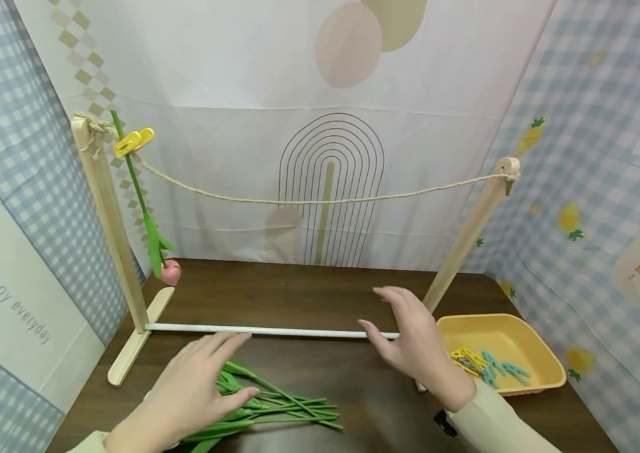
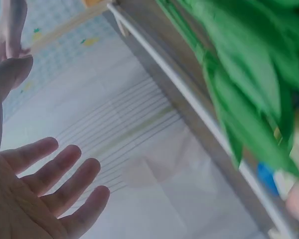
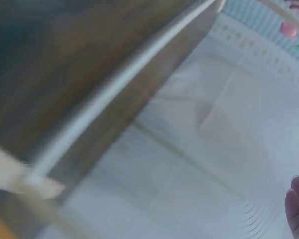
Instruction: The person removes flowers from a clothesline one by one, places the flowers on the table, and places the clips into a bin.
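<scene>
My left hand (image 1: 192, 384), fingers spread and holding nothing, hovers over a bundle of green-stemmed artificial flowers (image 1: 280, 406) on the table. Their leaves (image 2: 249, 74) fill the upper right of the left wrist view; most blossoms are hidden or blurred there. My right hand (image 1: 410, 340) is raised before the right post, thumb and fingers apart, with nothing in it. A pink artificial tulip (image 1: 170, 272) hangs head down at the left end of a twine line (image 1: 275, 201), its stem held by yellow clothespins (image 1: 133, 142).
A yellow basin (image 1: 524, 336) with several yellow and blue clothespins (image 1: 469, 360) stands at the right. Wooden posts (image 1: 107, 226) carry the twine, joined low down by a white rod (image 1: 263, 331). Patterned cloth surrounds the dark table (image 1: 297, 289).
</scene>
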Tool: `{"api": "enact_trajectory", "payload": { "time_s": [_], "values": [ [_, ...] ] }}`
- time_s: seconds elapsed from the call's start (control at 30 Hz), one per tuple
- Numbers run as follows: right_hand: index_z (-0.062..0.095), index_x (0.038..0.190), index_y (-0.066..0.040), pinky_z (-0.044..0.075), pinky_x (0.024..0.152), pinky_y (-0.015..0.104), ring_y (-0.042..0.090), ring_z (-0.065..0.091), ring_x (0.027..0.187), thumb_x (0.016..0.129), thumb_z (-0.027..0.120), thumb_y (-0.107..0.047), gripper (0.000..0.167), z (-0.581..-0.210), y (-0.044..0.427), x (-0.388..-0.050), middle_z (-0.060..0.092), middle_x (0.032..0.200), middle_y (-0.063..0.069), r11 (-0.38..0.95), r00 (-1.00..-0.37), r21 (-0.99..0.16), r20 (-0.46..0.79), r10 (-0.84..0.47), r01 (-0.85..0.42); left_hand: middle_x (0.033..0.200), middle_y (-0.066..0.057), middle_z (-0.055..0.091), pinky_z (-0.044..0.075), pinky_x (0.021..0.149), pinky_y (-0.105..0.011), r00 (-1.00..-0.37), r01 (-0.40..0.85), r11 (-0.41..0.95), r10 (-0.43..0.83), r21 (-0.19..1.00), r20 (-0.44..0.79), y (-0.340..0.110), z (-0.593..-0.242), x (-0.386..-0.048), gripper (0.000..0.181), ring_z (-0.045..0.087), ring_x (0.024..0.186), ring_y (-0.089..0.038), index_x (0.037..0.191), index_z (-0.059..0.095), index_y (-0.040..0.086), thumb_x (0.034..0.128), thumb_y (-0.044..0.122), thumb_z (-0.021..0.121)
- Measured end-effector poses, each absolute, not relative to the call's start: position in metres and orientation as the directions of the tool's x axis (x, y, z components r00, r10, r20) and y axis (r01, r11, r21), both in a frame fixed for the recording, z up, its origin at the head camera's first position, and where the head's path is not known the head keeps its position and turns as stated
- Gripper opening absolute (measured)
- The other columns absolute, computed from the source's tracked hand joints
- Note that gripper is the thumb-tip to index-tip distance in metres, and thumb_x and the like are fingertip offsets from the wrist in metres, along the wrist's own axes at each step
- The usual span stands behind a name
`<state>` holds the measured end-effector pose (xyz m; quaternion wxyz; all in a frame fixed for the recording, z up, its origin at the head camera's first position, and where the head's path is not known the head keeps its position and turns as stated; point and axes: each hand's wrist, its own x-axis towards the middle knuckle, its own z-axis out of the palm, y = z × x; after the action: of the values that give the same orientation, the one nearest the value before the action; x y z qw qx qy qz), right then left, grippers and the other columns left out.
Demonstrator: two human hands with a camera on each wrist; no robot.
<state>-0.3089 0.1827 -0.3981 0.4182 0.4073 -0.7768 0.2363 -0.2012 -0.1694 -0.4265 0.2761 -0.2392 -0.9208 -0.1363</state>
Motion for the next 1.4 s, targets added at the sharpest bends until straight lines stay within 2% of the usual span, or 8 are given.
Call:
{"api": "enact_trajectory", "payload": {
  "time_s": [0.2,0.37,0.5,0.63,0.8,0.93,1.2,1.4],
  "values": [
    [0.061,0.117,0.002,0.052,0.081,0.044,0.029,0.062,0.094,0.086,0.070,-0.034,0.049,-0.346,0.118,-0.324,0.064,0.106,0.013,0.424,-0.083,0.142,0.879,-0.470,-0.894,0.118,-0.008,0.062,0.050,0.084,-0.049,-0.663,0.543,0.832,0.343,0.111,0.666,-0.183,-0.392,-0.214,0.080,0.061,0.103,-0.029,0.135,0.055,0.011,0.0728,0.057,0.076],
    [0.061,0.115,0.001,0.052,0.080,0.039,0.026,0.063,0.091,0.084,0.071,-0.032,0.046,-0.304,0.068,-0.320,0.065,0.104,0.011,0.299,0.092,0.275,0.857,-0.506,-0.914,0.122,-0.019,0.059,0.040,0.096,-0.053,-0.506,0.583,0.799,0.214,0.148,0.836,-0.199,-0.356,-0.230,0.081,0.054,0.111,-0.037,0.135,0.053,0.001,0.0811,0.060,0.066],
    [0.060,0.116,-0.001,0.050,0.086,0.035,0.024,0.062,0.094,0.085,0.071,-0.032,0.045,-0.275,0.034,-0.317,0.064,0.106,0.010,0.254,0.147,0.316,0.842,-0.519,-0.914,0.131,-0.027,0.051,0.033,0.104,-0.052,-0.386,0.603,0.771,0.057,0.205,0.921,-0.212,-0.334,-0.243,0.084,0.045,0.120,-0.043,0.137,0.045,-0.006,0.0843,0.056,0.066],
    [0.060,0.114,0.000,0.048,0.088,0.032,0.023,0.061,0.095,0.086,0.069,-0.032,0.043,-0.248,0.005,-0.317,0.064,0.106,0.010,0.259,0.141,0.293,0.865,-0.481,-0.920,0.142,-0.027,0.039,0.029,0.108,-0.051,-0.436,0.578,0.747,-0.058,0.329,0.898,-0.222,-0.319,-0.252,0.088,0.035,0.131,-0.038,0.147,0.032,-0.004,0.0825,0.039,0.075],
    [0.062,0.113,0.000,0.047,0.083,0.026,0.020,0.060,0.093,0.090,0.064,-0.037,0.043,-0.226,-0.024,-0.318,0.064,0.105,0.007,0.296,0.077,0.240,0.879,-0.471,-0.925,0.151,-0.018,0.029,0.023,0.111,-0.051,-0.582,0.496,0.704,-0.165,0.509,0.796,-0.225,-0.308,-0.255,0.092,0.028,0.138,-0.029,0.153,0.021,0.004,0.0812,0.017,0.078],
    [0.061,0.114,-0.002,0.046,0.081,0.023,0.018,0.059,0.092,0.090,0.063,-0.039,0.045,-0.215,-0.042,-0.318,0.064,0.106,0.005,0.354,-0.046,0.146,0.875,-0.482,-0.924,0.151,-0.015,0.032,0.026,0.112,-0.045,-0.642,0.449,0.681,-0.204,0.579,0.739,-0.228,-0.300,-0.259,0.081,0.034,0.136,-0.029,0.154,0.020,0.006,0.0901,0.018,0.068],
    [0.060,0.123,-0.011,0.041,0.084,0.015,0.009,0.056,0.103,0.095,0.055,-0.049,0.047,-0.178,-0.082,-0.305,0.062,0.115,-0.003,0.526,-0.443,-0.156,0.759,-0.478,-0.836,0.116,-0.012,0.065,0.044,0.089,-0.017,-0.500,0.522,0.675,-0.253,0.521,0.828,-0.229,-0.292,-0.274,0.036,0.061,0.104,-0.027,0.132,0.057,0.004,0.0955,0.004,0.057],
    [0.061,0.114,-0.015,0.042,0.070,0.016,0.008,0.055,0.091,0.100,0.050,-0.035,0.027,-0.169,-0.090,-0.299,0.061,0.104,-0.007,0.571,-0.479,-0.157,0.739,-0.473,-0.806,0.106,-0.012,0.068,0.044,0.082,-0.013,-0.479,0.506,0.662,-0.318,0.553,0.818,-0.227,-0.291,-0.274,0.027,0.058,0.093,-0.002,0.122,0.063,0.002,0.0962,0.005,0.057]
  ]
}}
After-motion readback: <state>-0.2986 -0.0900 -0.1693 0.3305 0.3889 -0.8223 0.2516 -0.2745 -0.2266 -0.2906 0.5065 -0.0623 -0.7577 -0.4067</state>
